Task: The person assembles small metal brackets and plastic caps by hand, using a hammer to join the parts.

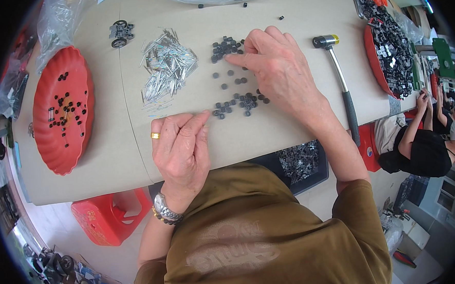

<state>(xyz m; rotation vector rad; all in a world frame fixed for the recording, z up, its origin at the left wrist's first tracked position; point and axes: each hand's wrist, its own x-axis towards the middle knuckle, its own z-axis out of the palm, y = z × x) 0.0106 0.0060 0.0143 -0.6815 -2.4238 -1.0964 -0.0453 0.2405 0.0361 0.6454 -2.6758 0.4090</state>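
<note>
Small black wheels lie on the table in loose groups before me. My right hand is over the far group, its index finger stretched out to the edge of the wheels and the other fingers bent; I see nothing held in it. Left of the nearer wheels, my left hand has its fingers closed in a pinch. Whatever is between those fingertips, if anything, is too small to make out. Beyond that hand is a heap of thin metal pins.
A red scalloped tray with wheels and pins stands at left, near a small wheeled chassis. At right lie a hammer and a red tray heaped with dark parts. Another person sits beyond. Below the table edge is a dark bin.
</note>
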